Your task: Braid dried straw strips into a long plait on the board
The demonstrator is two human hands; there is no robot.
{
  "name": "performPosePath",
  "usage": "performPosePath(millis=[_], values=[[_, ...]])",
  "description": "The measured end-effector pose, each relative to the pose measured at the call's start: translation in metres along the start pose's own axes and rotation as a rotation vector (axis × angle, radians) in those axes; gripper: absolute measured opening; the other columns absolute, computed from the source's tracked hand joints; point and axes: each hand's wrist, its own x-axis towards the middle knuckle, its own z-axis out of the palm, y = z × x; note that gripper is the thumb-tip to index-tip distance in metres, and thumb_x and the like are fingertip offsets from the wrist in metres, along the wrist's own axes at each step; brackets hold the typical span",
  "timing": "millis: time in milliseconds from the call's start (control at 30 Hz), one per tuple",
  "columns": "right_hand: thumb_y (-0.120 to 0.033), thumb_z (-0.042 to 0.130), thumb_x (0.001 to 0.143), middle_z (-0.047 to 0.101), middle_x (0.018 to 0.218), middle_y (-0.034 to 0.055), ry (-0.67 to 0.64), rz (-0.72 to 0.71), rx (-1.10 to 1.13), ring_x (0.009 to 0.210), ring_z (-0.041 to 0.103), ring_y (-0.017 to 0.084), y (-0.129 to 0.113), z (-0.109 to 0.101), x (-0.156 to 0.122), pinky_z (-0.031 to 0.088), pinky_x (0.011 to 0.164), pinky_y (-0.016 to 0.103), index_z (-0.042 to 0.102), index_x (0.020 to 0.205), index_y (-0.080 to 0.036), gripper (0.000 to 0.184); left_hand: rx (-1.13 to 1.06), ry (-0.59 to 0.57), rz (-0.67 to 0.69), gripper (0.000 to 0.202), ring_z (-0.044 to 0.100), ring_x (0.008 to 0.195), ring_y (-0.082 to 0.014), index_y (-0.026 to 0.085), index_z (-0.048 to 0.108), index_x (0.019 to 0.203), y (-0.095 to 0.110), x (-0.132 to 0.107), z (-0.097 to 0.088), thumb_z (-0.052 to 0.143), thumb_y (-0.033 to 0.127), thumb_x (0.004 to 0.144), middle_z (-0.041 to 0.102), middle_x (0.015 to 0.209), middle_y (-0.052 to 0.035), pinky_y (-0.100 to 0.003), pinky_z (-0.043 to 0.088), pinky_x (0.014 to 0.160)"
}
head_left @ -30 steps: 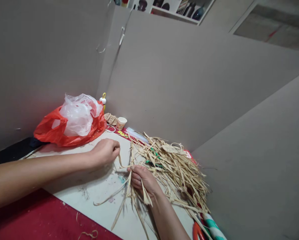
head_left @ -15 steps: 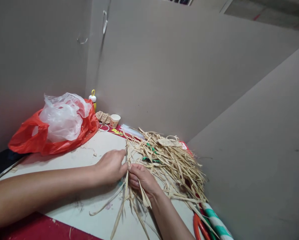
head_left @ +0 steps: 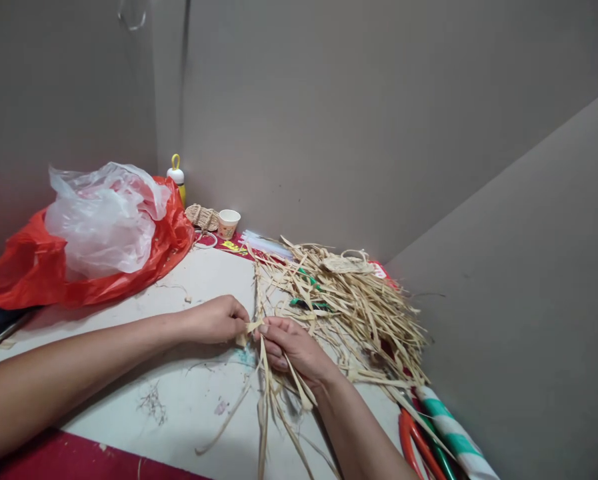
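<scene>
Left hand [head_left: 219,319] and right hand [head_left: 291,347] share a straw strip [head_left: 255,326]

Left of centre, the left hand's grip is clamped on the strip, fingers closed, with a pale bit of straw showing just below them. At the centre the strip crosses to the right hand, whose thumb and fingers are pinched together at the foot of what looks like a narrow braid [head_left: 259,287]; loose strands [head_left: 263,427] fan out toward the bottom edge.

The strip looks thin and dry, so a hard tug from the left hand could split it. A slack pinch by the right hand could let the braid loosen. The strands at lower centre could tangle with one another, or catch on the straw pile [head_left: 379,320] close by at the right.

The desk [head_left: 123,407] has a pale, scrap-littered top, with red showing at lower left. At left lies a red bag [head_left: 23,267] holding a white bag [head_left: 106,227]; then come a bottle [head_left: 176,177], a woven piece [head_left: 202,217], a cup [head_left: 227,227] and translucent sticks [head_left: 266,245]. At lower right, red handles [head_left: 411,433] lie beside a striped roll [head_left: 453,430]. Grey walls [head_left: 353,120] close in behind, a hook [head_left: 133,21] at upper left.
</scene>
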Motion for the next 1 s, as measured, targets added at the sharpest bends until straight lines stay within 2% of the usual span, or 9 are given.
performPosePath(millis=[167,400,467,500,600,667,800,900,1000], values=[[-0.032,0.067,0.074,0.039,0.04,-0.0096,-0.036,0.002,0.027,0.028,0.028,0.001,0.003,-0.007,0.001,0.011,0.031,0.016,0.056,0.069,-0.013,0.022,0.298,-0.025,-0.008,0.018,0.036,0.049,-0.008,0.014,0.061,0.06,0.005,-0.011,-0.025,0.048,0.024,0.068,0.047,0.051,0.0041,-0.019,0.028,0.049],[-0.031,0.066,0.076,0.04,0.041,-0.0095,-0.072,-0.014,0.046,0.029,0.027,0.001,0.004,-0.012,0.001,0.013,0.032,0.016,0.057,0.072,-0.012,0.021,0.478,0.012,-0.079,0.019,0.045,0.05,-0.0104,0.018,0.069,0.065,0.017,-0.024,-0.057,0.05,0.018,0.061,0.06,0.055,0.0026,-0.019,0.03,0.05],[-0.031,0.066,0.076,0.04,0.04,-0.0094,-0.073,-0.021,0.048,0.029,0.027,0.001,0.004,-0.012,0.001,0.013,0.032,0.016,0.057,0.071,-0.012,0.022,0.564,0.07,-0.097,0.019,0.048,0.054,-0.0117,0.018,0.069,0.065,0.021,-0.025,-0.06,0.051,0.016,0.059,0.063,0.059,0.0008,-0.02,0.032,0.053],[-0.031,0.066,0.076,0.04,0.04,-0.0093,-0.073,-0.026,0.051,0.029,0.028,0.001,0.004,-0.012,0.001,0.014,0.032,0.016,0.056,0.07,-0.012,0.022,0.605,0.143,-0.086,0.02,0.05,0.058,-0.0128,0.018,0.07,0.066,0.022,-0.025,-0.06,0.051,0.016,0.059,0.065,0.063,-0.0007,-0.02,0.034,0.056],[-0.031,0.065,0.076,0.04,0.041,-0.0091,-0.078,-0.036,0.058,0.03,0.029,0.002,0.005,-0.01,0.001,0.014,0.032,0.016,0.056,0.07,-0.013,0.021,0.529,0.409,0.039,0.027,0.056,0.076,-0.0161,0.016,0.069,0.082,0.022,-0.019,-0.045,0.048,0.018,0.065,0.068,0.083,-0.005,-0.022,0.038,0.069],[-0.032,0.066,0.076,0.039,0.04,-0.0096,-0.07,-0.026,0.054,0.029,0.028,0.001,0.005,-0.008,0.002,0.014,0.032,0.016,0.057,0.071,-0.013,0.022,0.255,0.356,0.076,0.029,0.057,0.078,-0.0153,0.013,0.065,0.089,0.019,-0.013,-0.026,0.046,0.021,0.069,0.067,0.086,-0.0043,-0.022,0.039,0.071],[-0.034,0.068,0.074,0.038,0.038,-0.0102,-0.069,-0.011,0.036,0.028,0.028,0.002,0.003,-0.005,0.001,0.013,0.032,0.016,0.056,0.071,-0.013,0.024,-0.238,0.051,-0.065,0.02,0.048,0.05,-0.0101,0.013,0.056,0.074,0.009,-0.002,0.013,0.043,0.029,0.074,0.054,0.059,-0.0001,-0.021,0.036,0.05],[-0.035,0.069,0.072,0.039,0.039,-0.01,-0.067,-0.014,0.017,0.028,0.03,0.002,0.002,-0.002,0.001,0.013,0.031,0.016,0.055,0.069,-0.014,0.026,-0.232,0.092,-0.097,0.018,0.032,0.041,-0.0062,0.014,0.054,0.071,0.004,-0.001,0.024,0.042,0.028,0.075,0.042,0.052,0.0054,-0.02,0.026,0.043],[-0.036,0.068,0.072,0.041,0.041,-0.0098,-0.06,-0.012,-0.021,0.029,0.03,0.002,0.003,-0.001,0.001,0.014,0.031,0.016,0.054,0.07,-0.015,0.025,-0.044,0.191,-0.049,0.02,0.033,0.046,-0.0076,0.014,0.056,0.071,0.002,-0.001,0.021,0.04,0.025,0.075,0.042,0.052,0.0054,-0.021,0.027,0.047]])
